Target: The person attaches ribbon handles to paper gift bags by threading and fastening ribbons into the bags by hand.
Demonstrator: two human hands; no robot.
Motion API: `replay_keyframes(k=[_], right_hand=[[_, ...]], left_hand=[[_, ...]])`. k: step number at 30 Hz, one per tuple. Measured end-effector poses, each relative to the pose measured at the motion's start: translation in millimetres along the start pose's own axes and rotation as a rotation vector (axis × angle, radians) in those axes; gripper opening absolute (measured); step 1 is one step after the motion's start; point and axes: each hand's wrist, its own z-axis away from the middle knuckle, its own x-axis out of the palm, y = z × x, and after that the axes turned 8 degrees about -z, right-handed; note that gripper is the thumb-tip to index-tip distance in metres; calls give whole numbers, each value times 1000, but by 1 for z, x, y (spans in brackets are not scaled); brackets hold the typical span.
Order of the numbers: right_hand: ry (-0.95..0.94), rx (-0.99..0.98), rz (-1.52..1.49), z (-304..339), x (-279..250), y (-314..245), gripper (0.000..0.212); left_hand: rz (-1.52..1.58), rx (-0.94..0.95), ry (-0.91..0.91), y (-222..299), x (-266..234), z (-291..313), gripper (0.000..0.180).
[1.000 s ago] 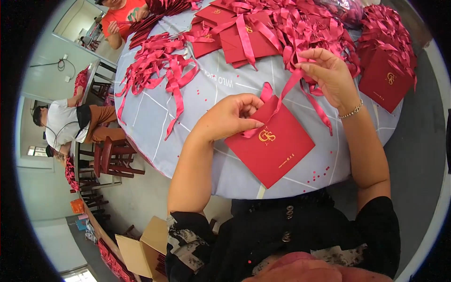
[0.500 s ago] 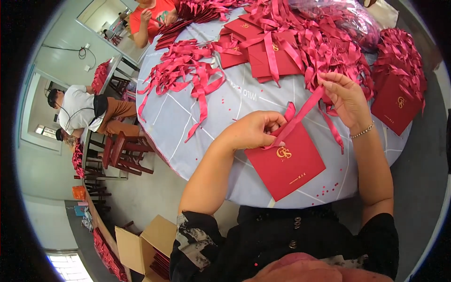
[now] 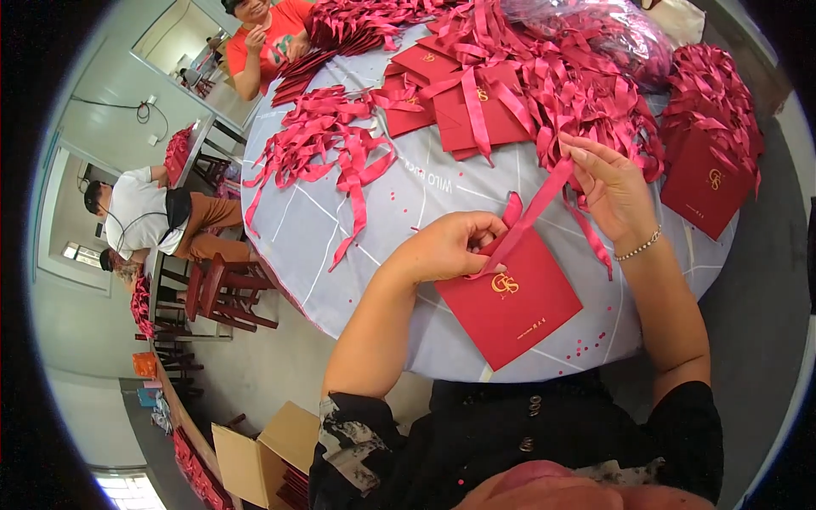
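A flat red paper bag (image 3: pixel 529 308) with gold print lies tilted near the table's front edge. My left hand (image 3: pixel 455 246) is closed at its upper left edge, fingers pinching a pink ribbon (image 3: pixel 537 204) against the bag. From there the ribbon runs taut up and right to my right hand (image 3: pixel 614 183), whose thumb and fingertips pinch its other end. A ribbon loop stands up behind the left fingers, which partly hide where ribbon and bag meet. More loose ribbons (image 3: pixel 595 242) hang down close to my right hand.
Red bags (image 3: pixel 484 115) and heaped pink ribbons (image 3: pixel 314 136) cover the round table's (image 3: pixel 340 285) far side. A ribboned stack (image 3: pixel 701 187) stands at right, clear plastic (image 3: pixel 603 30) behind. Another person (image 3: pixel 268 38) sits opposite. Below left are an open carton (image 3: pixel 285 438) and wooden stools (image 3: pixel 225 293).
The whole view has shifted slightly, moving the table's things a little left and the far side down. Both hands keep their pinch on the ribbon, in almost the same pose.
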Motion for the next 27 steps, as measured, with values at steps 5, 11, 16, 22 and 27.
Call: replay_keyframes(k=[5, 11, 16, 22, 27], right_hand=[[-103, 55, -83, 2, 4, 4, 27], [-168, 175, -90, 8, 13, 4, 26], [-172, 243, 230, 17, 21, 12, 26], [-204, 147, 527, 22, 22, 17, 16], [-312, 68, 734, 26, 27, 22, 10]], left_hand=[[13, 19, -12, -1, 0, 0, 30], [-27, 32, 13, 3, 4, 0, 22], [7, -43, 64, 4, 8, 2, 19], [31, -47, 148, -2, 5, 1, 25], [-25, -35, 229, 4, 3, 1, 29]])
